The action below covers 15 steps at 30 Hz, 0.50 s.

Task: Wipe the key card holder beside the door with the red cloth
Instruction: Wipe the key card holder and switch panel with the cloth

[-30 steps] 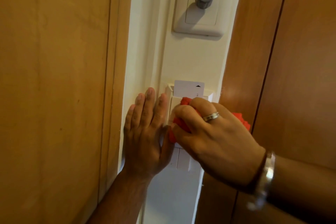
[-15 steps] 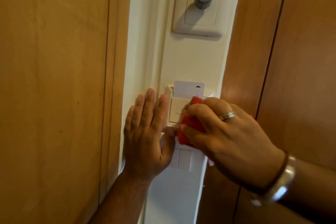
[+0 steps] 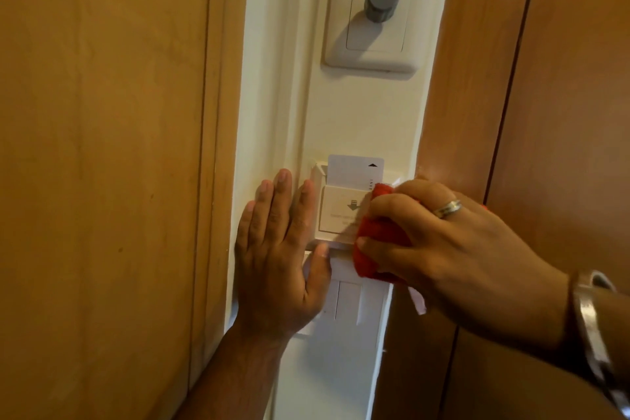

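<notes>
Head view: our right hand (image 3: 453,245) grip is clamped on the red cloth (image 3: 378,239), pressed to the key card holder (image 3: 339,211); our left hand (image 3: 276,256) lies flat just left, fingers apart.

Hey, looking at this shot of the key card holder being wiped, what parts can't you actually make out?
All from the head view:
- Right side of the key card holder: covered by the red cloth and the right hand.
- Small print under the holder's arrow: too faint to read.
- Most of the cloth: bunched inside the right hand.
- Lower part of the key card: sunk in the slot.
- Switch plate below: its left edge is behind the left hand.
</notes>
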### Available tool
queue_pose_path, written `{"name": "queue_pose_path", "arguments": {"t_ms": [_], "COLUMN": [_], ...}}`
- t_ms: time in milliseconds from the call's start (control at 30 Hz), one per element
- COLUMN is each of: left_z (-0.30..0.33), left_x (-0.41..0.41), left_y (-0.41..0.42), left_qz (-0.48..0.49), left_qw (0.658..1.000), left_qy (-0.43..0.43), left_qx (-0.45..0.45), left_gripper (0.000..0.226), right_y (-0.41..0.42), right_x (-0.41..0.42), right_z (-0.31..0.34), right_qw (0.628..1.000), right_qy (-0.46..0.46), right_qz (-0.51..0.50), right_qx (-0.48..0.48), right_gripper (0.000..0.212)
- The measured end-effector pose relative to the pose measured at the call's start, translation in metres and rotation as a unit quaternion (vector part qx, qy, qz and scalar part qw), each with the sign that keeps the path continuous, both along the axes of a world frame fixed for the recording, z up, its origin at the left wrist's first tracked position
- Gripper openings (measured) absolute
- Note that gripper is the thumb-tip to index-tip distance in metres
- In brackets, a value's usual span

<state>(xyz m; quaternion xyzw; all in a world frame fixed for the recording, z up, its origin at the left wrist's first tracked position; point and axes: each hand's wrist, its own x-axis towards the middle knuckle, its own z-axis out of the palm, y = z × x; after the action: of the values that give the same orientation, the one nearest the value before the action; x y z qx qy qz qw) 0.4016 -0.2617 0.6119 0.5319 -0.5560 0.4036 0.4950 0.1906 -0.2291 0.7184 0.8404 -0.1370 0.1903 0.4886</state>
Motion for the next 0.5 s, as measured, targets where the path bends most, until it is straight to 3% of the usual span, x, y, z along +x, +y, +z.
{"name": "queue_pose_path", "arguments": {"t_ms": [133, 267, 367, 500], "left_z": [0.002, 0.0, 0.001, 0.003], "left_x": [-0.002, 0.0, -0.001, -0.003], "left_y": [0.001, 0.0, 0.001, 0.003], "left_qz": [-0.025, -0.012, -0.009, -0.027], "left_qw": [1.0, 1.0, 1.0, 1.0], "left_qy": [0.01, -0.001, 0.008, 0.011], "left_qx": [-0.003, 0.009, 0.013, 0.008], "left_gripper": [0.065, 0.067, 0.066, 0.066], "right_y": [0.004, 0.004, 0.003, 0.007], "right_x": [0.024, 0.02, 0.011, 0.032], "right_z": [0.001, -0.002, 0.017, 0.01], "right_qw": [0.999, 0.997, 0.998, 0.998], "right_qy": [-0.012, 0.06, 0.027, 0.038], "right_qz": [0.029, 0.043, 0.05, 0.023], "right_qx": [-0.012, 0.021, 0.04, 0.033], "right_gripper": [0.035, 0.03, 0.039, 0.031]}}
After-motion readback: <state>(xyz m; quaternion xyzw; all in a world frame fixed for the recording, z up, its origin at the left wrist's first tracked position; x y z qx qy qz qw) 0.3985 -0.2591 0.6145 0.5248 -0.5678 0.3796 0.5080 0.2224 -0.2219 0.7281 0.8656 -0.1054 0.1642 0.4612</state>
